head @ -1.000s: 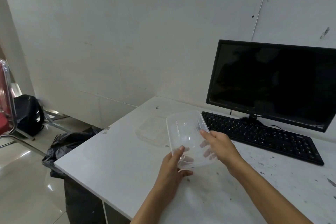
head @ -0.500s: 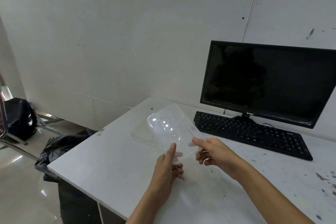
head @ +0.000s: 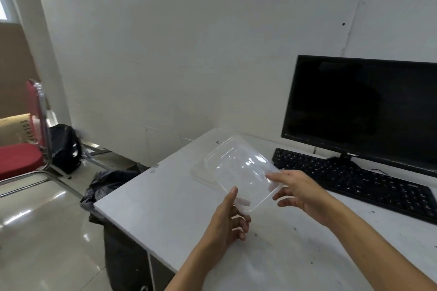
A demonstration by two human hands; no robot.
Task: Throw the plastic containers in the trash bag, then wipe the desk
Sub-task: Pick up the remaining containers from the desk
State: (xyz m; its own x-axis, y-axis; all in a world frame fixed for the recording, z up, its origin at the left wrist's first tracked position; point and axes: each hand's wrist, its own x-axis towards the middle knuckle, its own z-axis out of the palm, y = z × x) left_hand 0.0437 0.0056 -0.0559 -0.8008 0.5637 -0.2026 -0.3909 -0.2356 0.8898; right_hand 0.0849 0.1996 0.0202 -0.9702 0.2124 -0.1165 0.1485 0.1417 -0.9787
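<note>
Head: container (head: 238, 172) between both hands (head: 225, 222) (head: 305, 196)

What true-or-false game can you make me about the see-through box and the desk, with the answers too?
1. The left hand holds the clear container. True.
2. The monitor shows a cartoon. False: its screen is dark.
3. The trash bag is black. True.
4. The chair has a blue seat. False: the seat is red.
5. The clear container is already in the trash bag. False: it is held above the desk.
</note>
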